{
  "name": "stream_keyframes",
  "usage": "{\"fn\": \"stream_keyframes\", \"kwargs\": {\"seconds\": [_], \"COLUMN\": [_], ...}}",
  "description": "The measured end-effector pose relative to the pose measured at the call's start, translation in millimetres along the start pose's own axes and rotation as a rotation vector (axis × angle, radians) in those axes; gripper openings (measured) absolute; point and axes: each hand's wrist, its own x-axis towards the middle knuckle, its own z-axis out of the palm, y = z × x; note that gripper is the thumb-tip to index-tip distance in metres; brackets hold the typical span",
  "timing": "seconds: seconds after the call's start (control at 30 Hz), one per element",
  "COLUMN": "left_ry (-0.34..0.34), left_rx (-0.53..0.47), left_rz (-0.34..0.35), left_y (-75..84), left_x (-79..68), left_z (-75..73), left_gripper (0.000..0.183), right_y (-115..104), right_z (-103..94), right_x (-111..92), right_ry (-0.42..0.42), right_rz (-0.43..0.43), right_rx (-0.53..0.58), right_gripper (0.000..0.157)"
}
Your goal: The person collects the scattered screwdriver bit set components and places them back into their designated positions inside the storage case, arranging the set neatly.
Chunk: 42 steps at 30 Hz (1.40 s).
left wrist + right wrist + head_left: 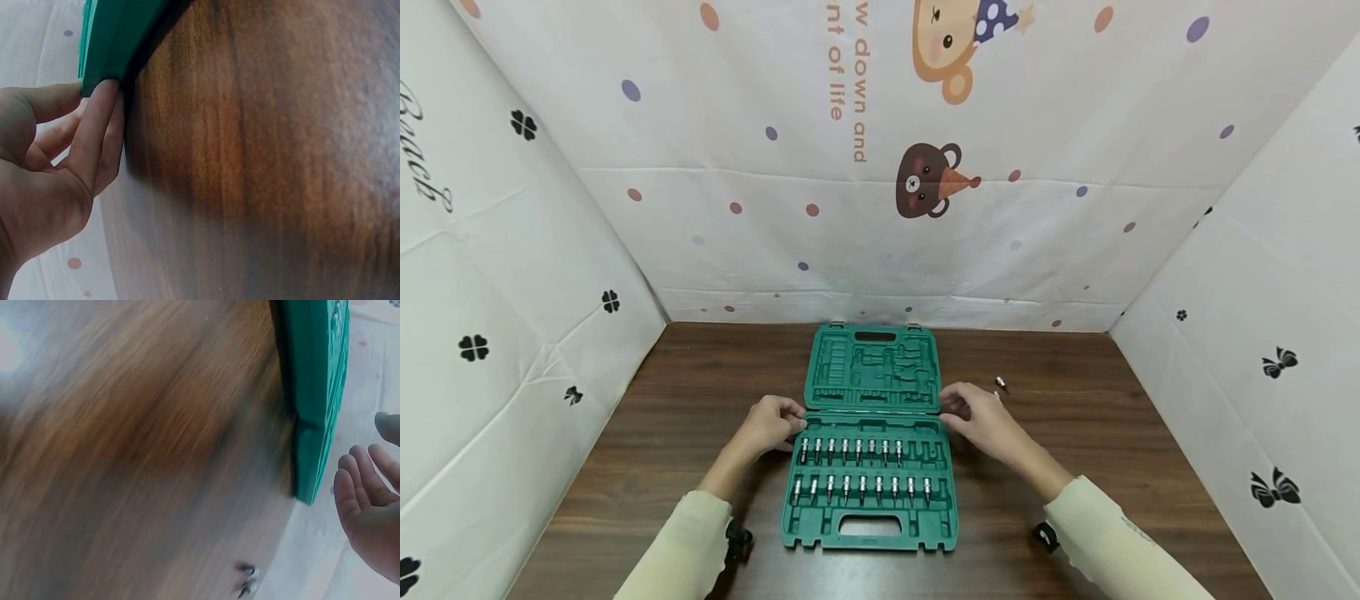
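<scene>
A green plastic tool case (917, 527) lies on the table with its lid (817, 367) folded back away from me. Two rows of silver bit sockets (846, 490) sit in its moulded slots; moulded slots show at the upper row's right end. My left hand (769, 427) pinches the case's left edge near the hinge, thumb and fingers at the green corner (112, 44) in the left wrist view. Beside the right edge near the hinge is my right hand (977, 419), its fingers loosely bent and apart from the case (312, 375) in the right wrist view.
Two loose bit sockets, one dark-tipped (1001, 383) and one partly hidden behind the right hand (997, 395), lie on the brown wooden table (700, 367). White printed cloth (775, 242) stands behind the table and along both sides.
</scene>
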Motion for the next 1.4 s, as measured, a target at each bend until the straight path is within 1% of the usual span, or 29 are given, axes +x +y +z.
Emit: {"fn": "stream_keyframes", "kwargs": {"seconds": [0.27, 0.37, 0.57, 0.73, 0.97, 1.07, 1.23, 1.4], "left_ry": [0.011, 0.012, 0.012, 0.011, 0.009, 0.008, 0.010, 0.009], "left_rx": [-0.005, -0.005, -0.005, -0.013, -0.010, -0.009, -0.004, -0.011], "left_rz": [-0.010, -0.009, -0.010, -0.013, -0.005, -0.007, -0.009, -0.005], "left_y": [-1.7, -2.6, -2.3, -1.7, -1.6, -1.6, -1.6, -0.5], "left_x": [1.1, 1.9, 1.6, 1.4, 1.0, 0.8, 0.4, 0.0], "left_z": [0.4, 0.5, 0.7, 0.8, 0.0, -0.1, 0.0, 0.6], "left_gripper": [0.019, 0.019, 0.019, 0.018, 0.019, 0.019, 0.019, 0.019], "right_y": [22, 29, 44, 54, 65, 68, 72, 76], "right_z": [-11.0, -13.9, -17.1, -21.6, -26.8, -27.2, -25.2, -21.7], "right_x": [-5, -7, -10, -9, -7, -5, -3, 0], "right_ry": [0.129, 0.154, 0.188, 0.194, 0.167, 0.153, 0.150, 0.150], "right_rz": [0.026, 0.053, 0.110, 0.157, 0.213, 0.225, 0.239, 0.257], "right_rx": [-0.013, -0.030, -0.108, -0.129, -0.152, -0.162, -0.165, -0.192], "right_gripper": [0.034, 0.037, 0.043, 0.046, 0.047, 0.046, 0.044, 0.041]}}
